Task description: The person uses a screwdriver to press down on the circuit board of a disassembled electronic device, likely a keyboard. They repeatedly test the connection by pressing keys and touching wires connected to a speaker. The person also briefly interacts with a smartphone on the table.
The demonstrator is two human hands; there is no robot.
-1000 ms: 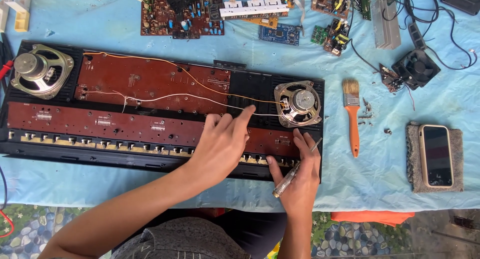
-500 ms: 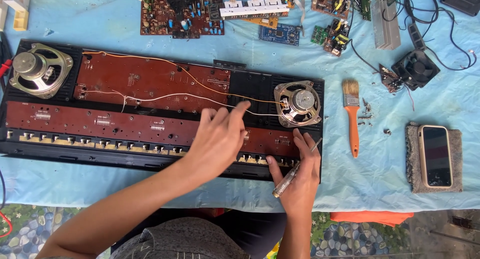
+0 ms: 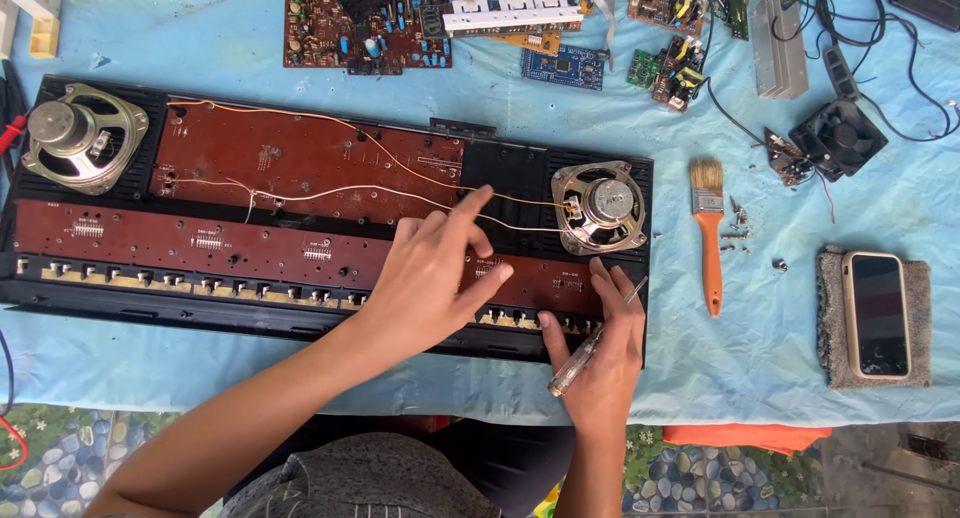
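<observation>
A person's two bare hands work over an opened keyboard case (image 3: 520, 168) lying on a surface covered with a light blue cloth (image 3: 760, 358). The left hand (image 3: 430, 278) rests on the lower brown circuit board (image 3: 200, 248), fingers spread and partly curled, gripping nothing; its fingertips touch thin white and orange wires (image 3: 300, 193) that run to the right speaker (image 3: 600, 206). The right hand (image 3: 605, 353) presses on the case's front edge just below that speaker, with a clear-handled screwdriver (image 3: 585, 353) held loosely under the palm and fingers. A second speaker (image 3: 80, 138) sits at the case's left end. Right of the case lie an orange-handled brush (image 3: 708, 233), loose screws (image 3: 738, 228) and a phone (image 3: 876, 316) on a grey pad. Loose circuit boards (image 3: 365, 28) and a small black fan (image 3: 838, 138) lie along the far edge.
</observation>
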